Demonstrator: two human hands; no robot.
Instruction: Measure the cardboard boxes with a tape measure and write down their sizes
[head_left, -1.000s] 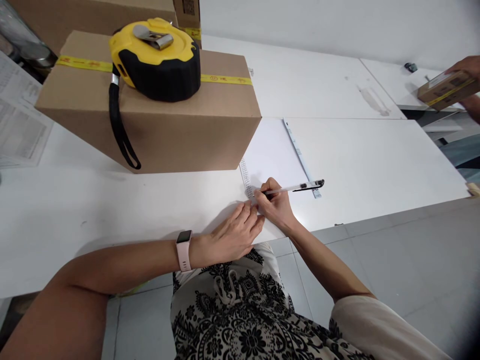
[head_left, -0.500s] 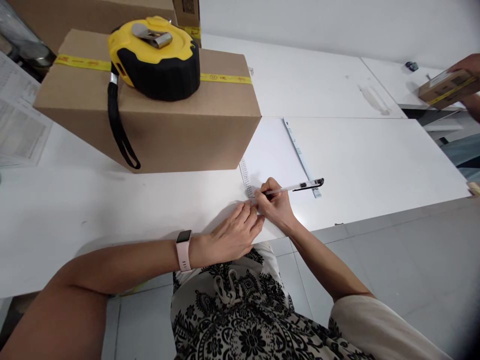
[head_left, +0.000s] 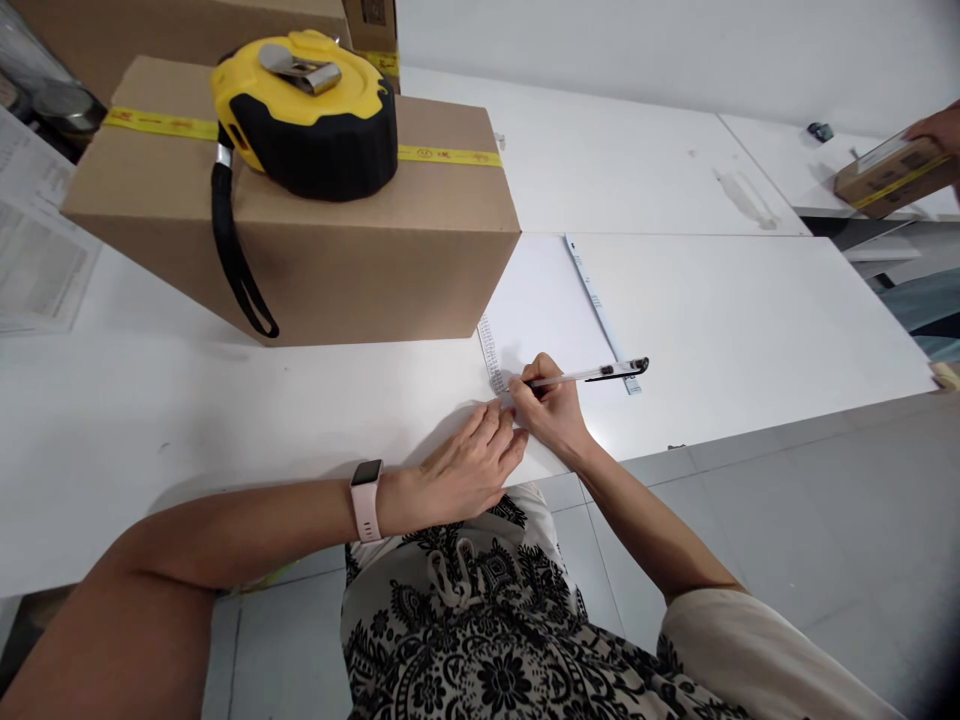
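Between the fingers of my right hand (head_left: 553, 408) is a clear-barrelled pen (head_left: 585, 376) with a black clip. Its tip end is down at the near left corner of a white sheet of paper (head_left: 547, 290). Small marks or print run along the sheet's left edge, and a pale blue strip (head_left: 596, 300) borders its right side. My left hand (head_left: 476, 460) lies flat at the table edge, fingers stretched out, fingertips close to the right hand and the paper's corner. A pink-banded watch (head_left: 367, 500) is on the left wrist.
A taped cardboard box (head_left: 360, 280) stands on the white table (head_left: 337, 400), beside the paper's left side. On top sits a yellow and black tape measure (head_left: 307, 120) with a hanging strap. Printed sheets (head_left: 34, 240) lie far left. Another person's hand (head_left: 937, 130) holds a small box (head_left: 889, 180).
The other person's hand and small box at far right have shifted slightly. My hands and the pen keep nearly the same place; the whole view moves only a little.
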